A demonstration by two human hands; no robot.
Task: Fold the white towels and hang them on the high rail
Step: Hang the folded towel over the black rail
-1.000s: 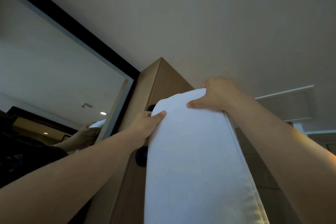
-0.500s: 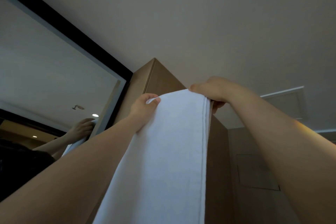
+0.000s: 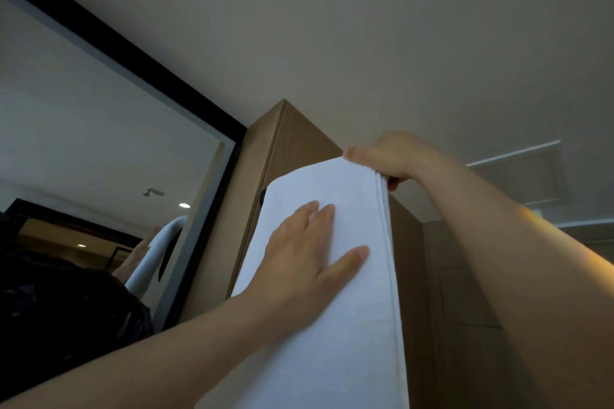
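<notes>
towel (image 3: 349,325): white, folded, draped high against the cabinet (image 3: 299,146) front. I see a rounded fold on top; the body hangs down out of my frame.
towel edges: the right edge is a stacked hem that runs straight down just beside the cabinet's front corner. The left edge slants down across the cabinet face.
left hand (image 3: 305,259): flat on the towel face, below the fold. Fingers are straight and close together, thumb splayed right toward the hem.
right hand (image 3: 392,159): at the top right corner of the fold. Thumb lies along the top edge, other fingers curl behind, so it's pinching the towel.
rail: hidden under the fold, I can't make it out. A small dark fitting (image 3: 262,197) peeks out at the towel's upper left edge.
cabinet top: meets the ceiling (image 3: 365,26), no gap that I can see.
mirror (image 3: 83,129): black-framed, hard against the cabinet's left side. It reflects a flat hand and a white towel.
room: open air right of the hem, around the right forearm. It's tight on the left, between towel edge and mirror frame. The ceiling panel (image 3: 518,176) is well off to the right.
</notes>
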